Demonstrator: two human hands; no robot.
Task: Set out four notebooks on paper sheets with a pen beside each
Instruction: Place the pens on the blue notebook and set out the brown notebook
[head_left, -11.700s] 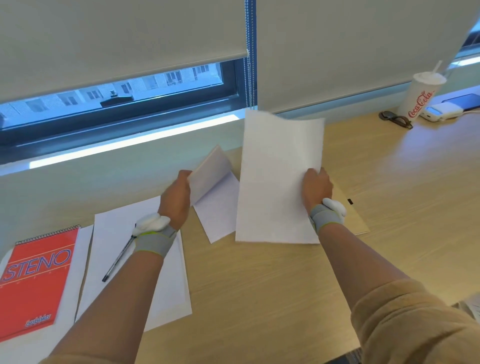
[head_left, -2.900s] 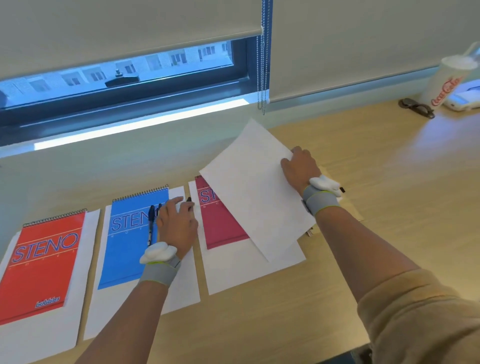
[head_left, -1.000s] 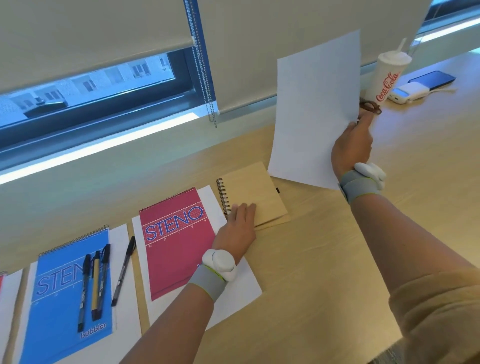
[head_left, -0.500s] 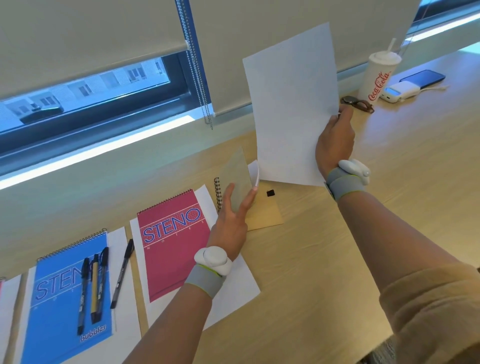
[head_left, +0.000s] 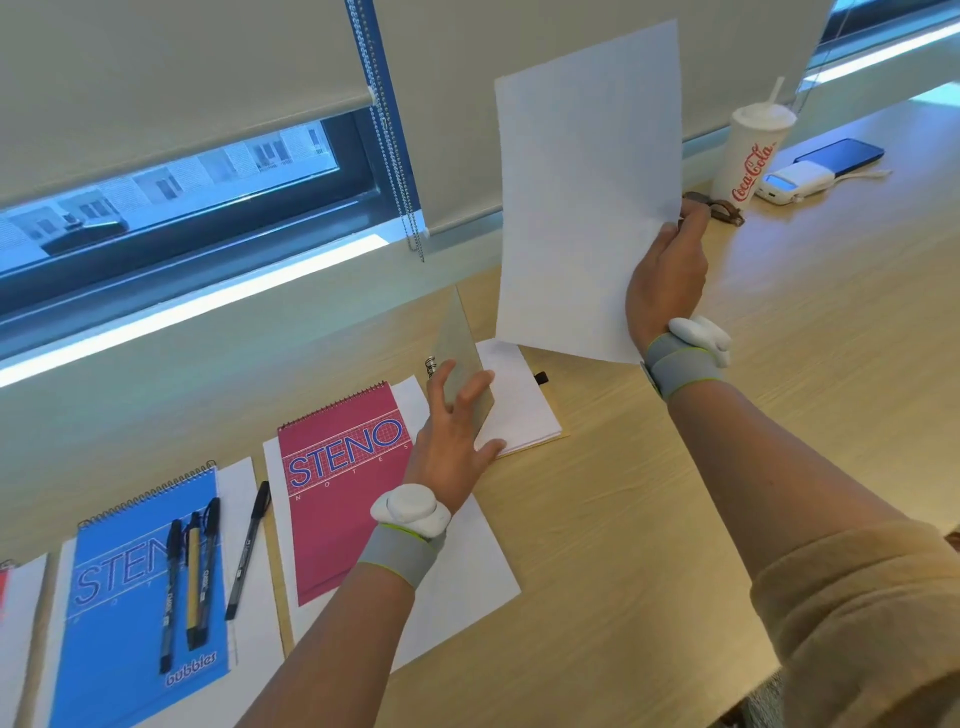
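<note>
My right hand holds a white paper sheet upright above the desk. Below it lies the brown spiral notebook, and my left hand lifts its cover up, showing white pages. To the left a magenta STENO notebook lies on a paper sheet. Further left a blue STENO notebook rests on its own sheet with three pens on its cover. One black pen lies beside it on that sheet. A sliver of red notebook shows at the left edge.
A Coca-Cola cup with a straw, glasses, a white power bank and a phone sit at the back right of the wooden desk. A window with blinds and a bead chain runs along the back.
My left hand has raised the brown notebook's cover from flat to nearly upright. My right hand has brought the paper sheet left, over the notebook.
</note>
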